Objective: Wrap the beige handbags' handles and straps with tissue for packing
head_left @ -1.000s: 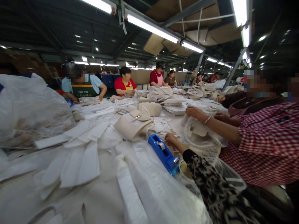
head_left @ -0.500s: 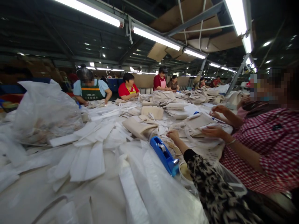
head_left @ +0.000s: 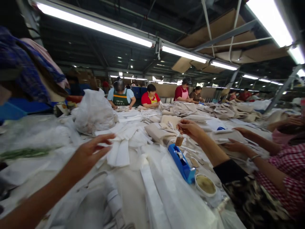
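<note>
A: What is this big place?

B: It is a long work hall [head_left: 100, 60] with bright tube lights. People sit along a long work table [head_left: 128, 194] covered in white stuff.

A: What is on the table?

B: Far off on the left there is a big clear plastic sack [head_left: 94, 111] full of white stuff. In the middle there are piles of beige cloth bags [head_left: 159, 133]. On the right, a person in a checked shirt [head_left: 278, 178] has their hands on a flat pale piece. Near us on the left lie white cloth strips [head_left: 119, 152].

A: Are those strips heavy?

B: No, I think they are light and soft. They may flop, so pinch one by its end.

A: What are the hands doing?

B: The left hand [head_left: 94, 149] is wide open, with the fingers spread, just by the strips. It holds nothing. The right hand [head_left: 190, 128], past a black cuff, is over the middle of the table. Its fingers make a narrow pinch, but I cannot tell if they hold anything.

A: What is close to it?

B: A blue tape dispenser [head_left: 180, 165] is near. A small tan scrap [head_left: 179, 141] is just below the fingers. It looks thin and a bit stiff, so take it by the edge.
</note>
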Available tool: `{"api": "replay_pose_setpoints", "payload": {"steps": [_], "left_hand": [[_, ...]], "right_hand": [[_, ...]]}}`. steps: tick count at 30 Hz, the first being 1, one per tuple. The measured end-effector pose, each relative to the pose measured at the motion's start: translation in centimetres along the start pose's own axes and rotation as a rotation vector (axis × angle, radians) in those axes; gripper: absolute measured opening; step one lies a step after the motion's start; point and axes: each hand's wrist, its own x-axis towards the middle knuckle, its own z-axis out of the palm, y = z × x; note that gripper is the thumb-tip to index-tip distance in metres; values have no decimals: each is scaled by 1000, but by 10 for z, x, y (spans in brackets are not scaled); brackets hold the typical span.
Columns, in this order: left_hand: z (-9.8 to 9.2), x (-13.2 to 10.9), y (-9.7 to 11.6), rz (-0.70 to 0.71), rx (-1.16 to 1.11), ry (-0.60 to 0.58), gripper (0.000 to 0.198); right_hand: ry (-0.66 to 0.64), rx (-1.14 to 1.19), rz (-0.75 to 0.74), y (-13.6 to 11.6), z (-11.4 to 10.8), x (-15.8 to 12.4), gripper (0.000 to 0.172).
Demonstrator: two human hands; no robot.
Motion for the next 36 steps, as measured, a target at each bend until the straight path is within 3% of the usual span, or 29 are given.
{"api": "replay_pose_setpoints", "payload": {"steps": [3,5,8,10,14,17,26,28,30,33,36], "left_hand": [[42,22,28,94,-206,-155,53],[71,37,45,67,-336,-278,64],[88,42,55,-67,-431,-455,30],[81,34,52,-93,-437,-473,11],[51,12,42,-102,-405,-409,13],[39,0,37,-131,-430,-455,14],[39,-7,20,-287,-745,-503,34],[40,-6,16,-297,-784,-459,35],[40,-3,13,-254,-759,-382,32],[38,0,11,-180,-691,-340,26],[32,2,10,-170,-643,-387,25]], "right_hand": [[-203,116,30,-22,56,-22,31],[-284,186,36,-29,89,-37,31],[-327,274,18,-28,126,-57,29],[-327,332,13,-23,144,-68,27],[-326,412,45,-15,172,-86,26],[-295,329,12,-14,190,-90,26],[-142,219,-104,3,209,-83,18],[-134,237,-97,8,209,-81,15],[-186,286,-48,14,212,-79,22],[-395,322,40,24,221,-74,42],[-608,282,26,37,237,-72,27]]}}
